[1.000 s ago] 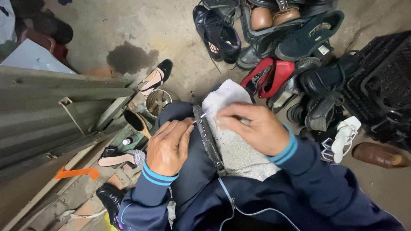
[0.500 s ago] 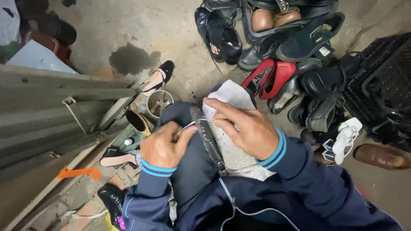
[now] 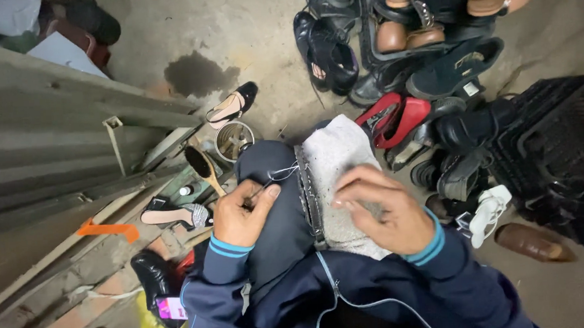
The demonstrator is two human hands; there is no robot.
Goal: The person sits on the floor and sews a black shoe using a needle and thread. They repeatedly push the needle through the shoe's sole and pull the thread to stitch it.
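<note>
Now: left hand (image 3: 240, 218) pinches awl, thread (image 3: 280, 175) leading to 2 o'clock. Right hand (image 3: 384, 212), fingers spread, presses cloth (image 3: 335, 156) beside strap (image 3: 309, 195). Advice: pull thread taut, hold strap steady.

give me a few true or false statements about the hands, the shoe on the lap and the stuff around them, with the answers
1. The left hand pinches a thin tool with pale thread running toward the dark shoe. True.
2. The right hand rests flat on the concrete floor. False: it presses on the grey cloth spread over the lap.
3. A red shoe lies among the pile beyond the knees. True.
4. The black crate stands to the person's left. False: it is to the right.
5. The wooden-handled brush is held in the right hand. False: it lies apart near a small round tin.
</note>
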